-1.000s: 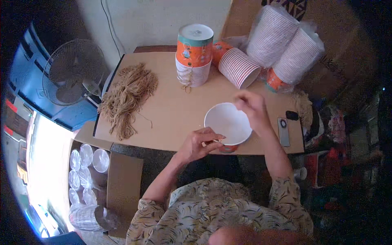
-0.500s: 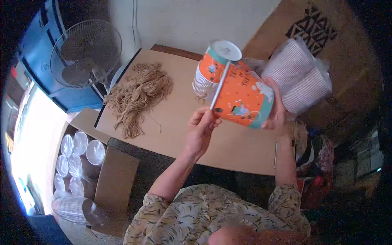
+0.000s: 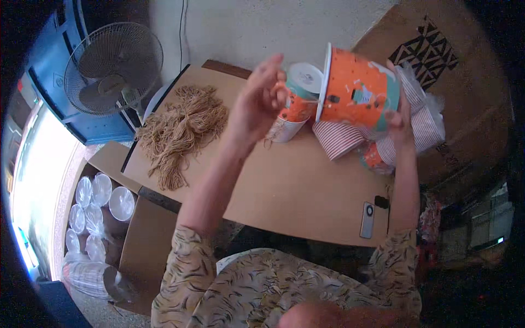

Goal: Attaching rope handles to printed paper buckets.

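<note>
My right hand (image 3: 403, 112) grips an orange paper bucket (image 3: 358, 90) with a teal band by its base end, the bucket lying on its side in the air with its white rim facing left. My left hand (image 3: 261, 98) is raised left of the rim, its fingers curled and partly blurred. A thin pale strand seems to run from near its fingers to the bucket's rim; whether they pinch it is unclear. Behind stands an upside-down stack of paper buckets (image 3: 302, 93), orange and teal at the top. A heap of tan twine (image 3: 183, 131) lies to the left.
Red-and-white striped cups (image 3: 339, 138) and plastic-wrapped stacks (image 3: 426, 128) sit on the right, against a large cardboard box (image 3: 465, 82). A metal tool (image 3: 367, 220) lies at the table's front edge. A fan (image 3: 114, 68) and a carton of wrapped white cups (image 3: 136, 229) stand left.
The bucket has moved right and turned, its rim now facing left. My left hand has left the rim and risen to the upper left. Striped cups and the metal tool show more fully.
</note>
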Demonstrator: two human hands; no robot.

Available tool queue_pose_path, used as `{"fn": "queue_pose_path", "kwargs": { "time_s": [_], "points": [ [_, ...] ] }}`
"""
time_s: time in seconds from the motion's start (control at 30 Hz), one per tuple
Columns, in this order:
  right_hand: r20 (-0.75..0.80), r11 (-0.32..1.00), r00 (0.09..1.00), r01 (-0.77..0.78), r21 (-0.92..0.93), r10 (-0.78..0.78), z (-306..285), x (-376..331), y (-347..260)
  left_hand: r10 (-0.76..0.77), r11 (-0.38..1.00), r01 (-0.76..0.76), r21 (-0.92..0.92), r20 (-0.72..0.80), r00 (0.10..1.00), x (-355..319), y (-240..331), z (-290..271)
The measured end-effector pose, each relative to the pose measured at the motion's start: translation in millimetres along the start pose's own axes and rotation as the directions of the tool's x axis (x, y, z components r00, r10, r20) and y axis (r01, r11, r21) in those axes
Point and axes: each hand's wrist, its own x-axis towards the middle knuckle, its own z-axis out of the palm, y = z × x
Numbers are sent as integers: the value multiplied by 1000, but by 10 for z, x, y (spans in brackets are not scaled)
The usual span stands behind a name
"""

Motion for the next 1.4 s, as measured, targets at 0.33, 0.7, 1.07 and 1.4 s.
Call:
{"fn": "queue_pose_path", "kwargs": {
  "time_s": [0.33,0.7,1.07,1.4],
  "points": [
    [395,994,913,-112,-2,103,-359,1099,470,-195,842,157,517,19,981,975,201,-217],
    [492,981,850,-137,-141,189,-395,1565,809,-234,921,222,319,-1,972,1137,-153,-706],
    [610,953,734,-201,-225,299,14,1691,966,-258,868,272,416,-90,962,956,-264,-997],
    [690,950,690,13,-312,217,286,1687,1121,-289,876,340,342,-192,938,607,-497,-1209]
  ]
}}
